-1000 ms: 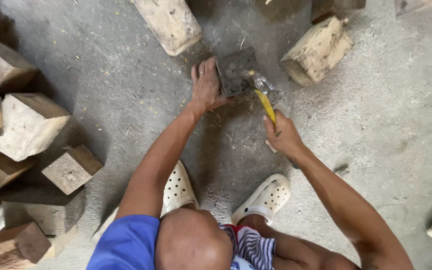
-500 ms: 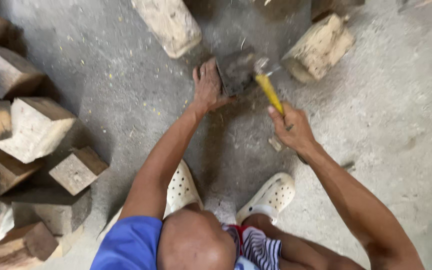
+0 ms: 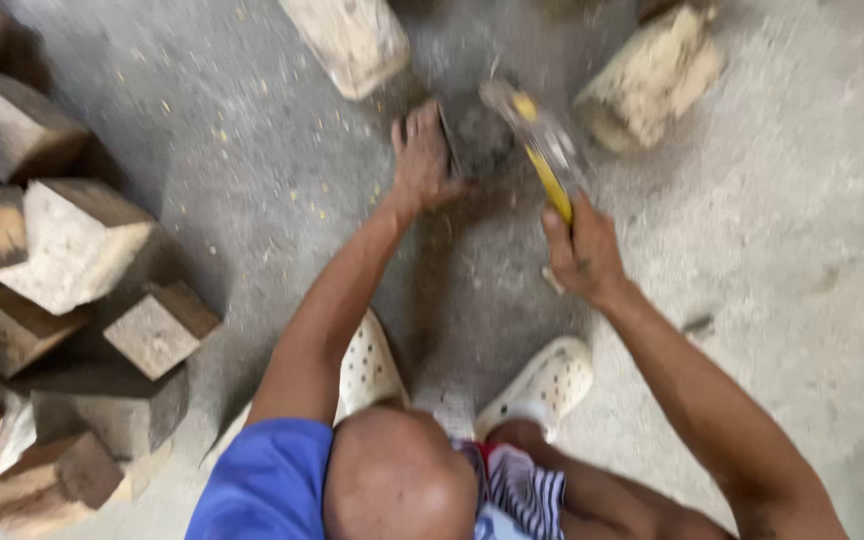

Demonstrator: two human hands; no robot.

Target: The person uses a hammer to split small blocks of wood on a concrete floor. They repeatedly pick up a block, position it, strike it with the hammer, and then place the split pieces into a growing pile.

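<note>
So this is a top-down look at someone crouched on a bare concrete floor (image 3: 252,170) in white perforated clogs (image 3: 550,378). The right hand (image 3: 580,255) is clenched around the yellow handle of a hammer (image 3: 537,150), which is tilted up and forward so the head sits over a small dark block (image 3: 477,135) lying on the floor right in front of them. The hammer is blurred, so I can't tell if the head is touching the block or just above it.

The left hand (image 3: 422,160) is pressed flat-ish against the near left edge of that dark block, fingers spread and not wrapped around anything, which looks to me like bracing it so it doesn't skid when hit. Keeping the hand off to the side also keeps the fingers out from under the hammer head.

Two pale wooden chunks (image 3: 347,40) flank the block further out, one left and one right, close but I can't say whether they touch it. A whole heap of rough wooden blocks (image 3: 72,240) sits well apart on the left, within reach but out of the swing path.
</note>
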